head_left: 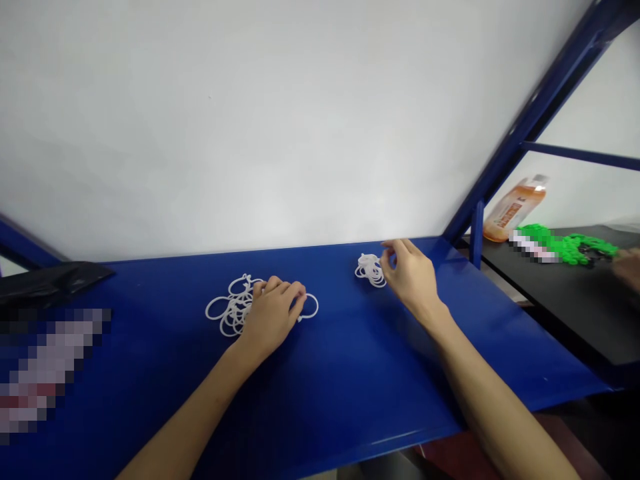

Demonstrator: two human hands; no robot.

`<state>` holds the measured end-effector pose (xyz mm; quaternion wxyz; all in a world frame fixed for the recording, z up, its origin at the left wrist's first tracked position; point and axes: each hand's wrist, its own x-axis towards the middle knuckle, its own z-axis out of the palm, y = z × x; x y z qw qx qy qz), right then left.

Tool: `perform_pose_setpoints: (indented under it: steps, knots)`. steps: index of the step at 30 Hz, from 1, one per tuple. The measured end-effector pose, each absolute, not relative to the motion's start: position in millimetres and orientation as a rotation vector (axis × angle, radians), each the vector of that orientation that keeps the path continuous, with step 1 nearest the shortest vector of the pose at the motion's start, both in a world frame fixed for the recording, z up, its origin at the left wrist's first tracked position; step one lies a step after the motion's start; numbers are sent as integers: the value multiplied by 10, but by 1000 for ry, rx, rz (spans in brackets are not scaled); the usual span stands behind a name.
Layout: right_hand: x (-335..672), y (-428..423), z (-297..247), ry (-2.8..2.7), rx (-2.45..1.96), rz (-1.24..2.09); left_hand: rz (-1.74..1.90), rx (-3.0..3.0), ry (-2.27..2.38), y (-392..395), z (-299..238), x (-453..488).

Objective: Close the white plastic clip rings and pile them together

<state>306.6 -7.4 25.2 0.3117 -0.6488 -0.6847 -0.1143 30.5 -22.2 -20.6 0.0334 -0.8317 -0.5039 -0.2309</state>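
On the blue table (350, 373) lie two heaps of white plastic rings. My left hand (273, 315) rests on the larger loose heap (231, 308), fingers curled and pinched on one ring (311, 307) at the heap's right side. My right hand (411, 272) is at the smaller, tighter heap (370, 270) further back, its thumb and fingers curled, with fingertips touching the heap's right edge. Whether it holds a ring is not visible.
A white wall stands right behind the table. A blue frame post (530, 127) rises at the right. Beyond it, a black table (575, 307) carries an orange bottle (515, 208) and green parts (570, 245); another person's hand (627, 267) shows there. A dark object (50, 280) lies at the far left.
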Motion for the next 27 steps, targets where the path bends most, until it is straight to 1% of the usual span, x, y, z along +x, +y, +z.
perform_pose_setpoints:
  steps: [1, 3, 6, 9, 12, 16, 20, 23, 27]
  knots:
    - [2997, -112, 249, -1861, -1562, -226, -777, -2521, -1536, -234, -182, 319]
    - [2829, -195, 197, -2020, -1283, 39, -895, -2504, -1455, -260, -152, 342]
    - [2574, -299, 31, -2169, -1024, 454, -1020, -2585, -1304, -295, -152, 378]
    - [2421, -334, -133, -2081, -967, 720, -1172, -2645, -1312, -323, -164, 413]
    - [2391, -296, -220, -1879, -996, 917, -1326, -2699, -1476, -351, -150, 432]
    - [2421, -218, -259, -1612, -1024, 1166, -1319, -2804, -1495, -364, -131, 435]
    - [2417, -217, -277, -1629, -1053, 1184, -1272, -2732, -1430, -315, -155, 428]
    - [2405, -250, -280, -1764, -1085, 1070, -1289, -2676, -1443, -278, -182, 414]
    - [2422, -271, -254, -1902, -1051, 943, -1228, -2749, -1431, -267, -211, 408]
